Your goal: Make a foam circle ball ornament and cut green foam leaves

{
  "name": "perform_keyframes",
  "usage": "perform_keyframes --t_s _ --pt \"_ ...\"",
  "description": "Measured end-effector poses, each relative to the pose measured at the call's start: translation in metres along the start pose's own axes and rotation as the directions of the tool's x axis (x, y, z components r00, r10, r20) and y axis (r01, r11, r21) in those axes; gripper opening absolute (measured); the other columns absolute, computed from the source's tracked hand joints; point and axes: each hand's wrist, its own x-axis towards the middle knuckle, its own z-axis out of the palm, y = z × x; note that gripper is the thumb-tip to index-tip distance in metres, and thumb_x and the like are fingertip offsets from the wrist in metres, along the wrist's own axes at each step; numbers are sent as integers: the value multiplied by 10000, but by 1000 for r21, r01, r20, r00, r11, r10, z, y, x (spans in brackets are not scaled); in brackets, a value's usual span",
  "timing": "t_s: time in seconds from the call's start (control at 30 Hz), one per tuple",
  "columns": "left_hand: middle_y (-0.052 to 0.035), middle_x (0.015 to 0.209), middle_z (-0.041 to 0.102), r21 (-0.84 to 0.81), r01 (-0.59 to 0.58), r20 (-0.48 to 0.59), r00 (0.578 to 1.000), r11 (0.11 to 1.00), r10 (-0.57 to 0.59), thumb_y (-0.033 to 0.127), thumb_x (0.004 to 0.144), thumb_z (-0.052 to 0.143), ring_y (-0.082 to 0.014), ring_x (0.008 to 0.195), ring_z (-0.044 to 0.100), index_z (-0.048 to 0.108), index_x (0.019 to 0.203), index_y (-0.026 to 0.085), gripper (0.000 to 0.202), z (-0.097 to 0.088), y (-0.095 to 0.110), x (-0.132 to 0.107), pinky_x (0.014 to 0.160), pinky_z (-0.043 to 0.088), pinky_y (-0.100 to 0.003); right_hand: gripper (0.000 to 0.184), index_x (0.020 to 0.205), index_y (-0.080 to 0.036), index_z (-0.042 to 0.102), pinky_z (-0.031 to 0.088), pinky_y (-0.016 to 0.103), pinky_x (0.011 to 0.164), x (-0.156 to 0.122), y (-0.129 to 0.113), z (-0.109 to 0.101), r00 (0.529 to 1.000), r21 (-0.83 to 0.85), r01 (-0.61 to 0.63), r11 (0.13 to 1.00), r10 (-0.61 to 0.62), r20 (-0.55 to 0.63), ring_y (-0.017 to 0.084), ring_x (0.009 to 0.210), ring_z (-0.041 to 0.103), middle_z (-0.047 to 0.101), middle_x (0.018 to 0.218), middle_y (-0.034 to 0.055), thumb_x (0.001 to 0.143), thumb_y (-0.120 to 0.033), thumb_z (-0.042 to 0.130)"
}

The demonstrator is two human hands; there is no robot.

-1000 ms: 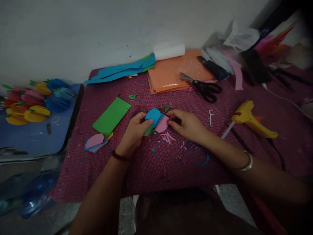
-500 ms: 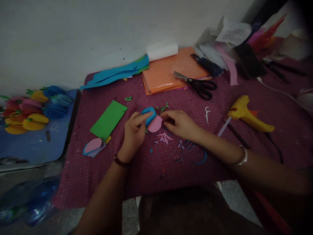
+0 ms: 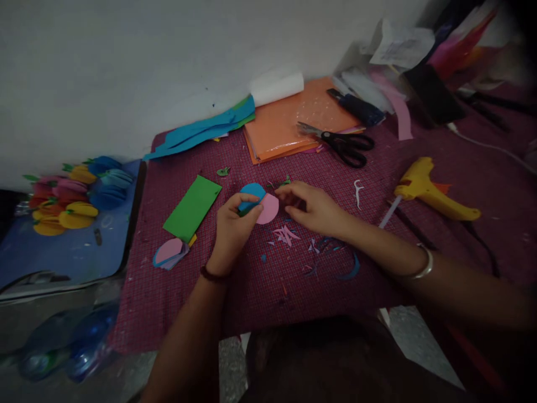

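My left hand (image 3: 238, 224) pinches a folded round cut-out between thumb and forefinger. It has a blue half (image 3: 251, 191) and a pink half (image 3: 268, 209), and looks like layered paper or craft foam. Just to its right, my right hand (image 3: 312, 210) is half curled, thumb and fingers apart, with nothing visible in it. Small green scraps (image 3: 287, 180) lie behind the right fingertips. Pink slivers (image 3: 285, 235) are scattered below the cut-out. A green rectangular sheet (image 3: 193, 206) lies left of my left hand, beside a small stack of pink and blue cut-outs (image 3: 168, 250).
Black-handled scissors (image 3: 348, 146) rest on orange sheets (image 3: 277, 131) at the back. To the right lie a yellow glue gun (image 3: 436, 190) and a phone (image 3: 434, 92) on a cable. Colourful paper fruits (image 3: 79, 215) sit on a blue board (image 3: 100, 240) at left.
The pink half has turned to face up as a fuller disc. My left thumb and forefinger have closed on the cut-out, and my right fingers have parted from its edge.
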Motion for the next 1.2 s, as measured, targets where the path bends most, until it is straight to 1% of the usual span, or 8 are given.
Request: perform_keyframes --t_s 0.13,0.3,0.47,0.8,0.9,1.0,1.1,1.2 --pt "27 709 644 -459 289 186 956 840 -227 238 599 805 -84 624 563 656 723 173 205 -2 7 -2 588 435 -205 355 1154 -252 599 484 401 916 -2 -9 -15 989 130 142 981 -134 -66 218 1084 559 574 1162 69 805 -190 629" --pt "26 670 635 -504 497 400 859 706 -320 236 577 840 -66 584 569 658 707 138 243 0 12 -10 571 465 -188 314 1116 -243 627 525 361 845 -7 -17 -24 986 263 127 956 -152 75 221 1111 563 534 1258 93 819 -328 682" --pt "23 654 630 -473 547 484 816 691 -315 243 602 828 -66 569 567 667 715 138 223 2 9 -14 552 469 -193 260 1054 -225 644 491 362 921 -9 -19 -23 973 272 139 952 -182 142 197 1094 573 598 1126 71 820 -328 691" --pt "14 683 637 -460 531 487 821 712 -298 239 590 818 -79 593 563 671 710 158 206 4 7 -13 594 476 -231 98 873 -203 680 499 317 822 -8 -19 -18 973 216 182 959 -208 103 148 917 623 637 951 49 888 -255 599" --pt "20 666 625 -441 517 476 828 734 -297 258 582 824 -78 576 546 666 716 163 228 5 6 -14 568 457 -222 106 828 -193 656 474 355 893 -9 -21 -17 974 156 214 964 -223 41 173 1003 611 633 1041 72 888 -254 593" --pt "10 650 611 -377 429 404 874 821 -270 374 690 755 -85 561 520 660 701 160 235 4 9 -16 537 430 -221 135 792 -188 595 466 360 886 -11 -23 -16 983 143 181 973 -178 -35 184 1013 606 644 1056 77 898 -265 563" --pt "-24 679 627 -212 194 315 941 958 -121 502 867 519 -118 613 528 668 695 158 412 1 15 -17 570 432 -251 149 791 -186 559 470 287 711 -11 -25 -15 996 147 71 987 -61 -72 148 805 612 663 885 47 908 -270 524" --pt "-17 716 618 4 -87 322 943 996 81 451 849 563 -138 685 541 669 724 167 327 -1 19 -20 641 438 -268 155 773 -183 553 402 247 569 -12 -26 -15 995 101 -38 994 47 -89 115 616 525 592 696 -3 895 -272 519"
